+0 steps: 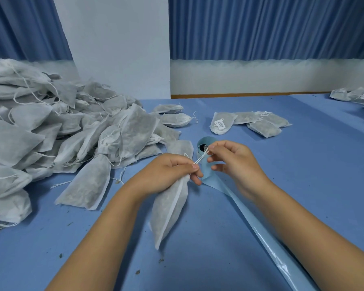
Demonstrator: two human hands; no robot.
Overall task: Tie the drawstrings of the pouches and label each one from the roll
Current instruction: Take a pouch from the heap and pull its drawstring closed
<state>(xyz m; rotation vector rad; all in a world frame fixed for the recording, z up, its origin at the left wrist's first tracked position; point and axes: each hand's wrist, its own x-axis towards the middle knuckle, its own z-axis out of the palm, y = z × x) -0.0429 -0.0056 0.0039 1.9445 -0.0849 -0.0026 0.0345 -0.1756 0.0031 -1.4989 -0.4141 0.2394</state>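
Note:
My left hand [172, 173] grips the gathered neck of a white fabric pouch [168, 208] that hangs down over the blue table. My right hand [233, 162] pinches the pouch's white drawstring [201, 158] and holds it taut up and to the right of the neck. The label roll [204, 144] stands just behind my hands, partly hidden. Its blue backing strip [261, 225] trails toward the near right under my right forearm.
A large heap of white pouches [51, 127] covers the left side of the table. Several labelled pouches [246, 122] lie behind the roll, and more [357, 96] sit at the far right. Blue curtains and a white panel stand behind the table [219, 248].

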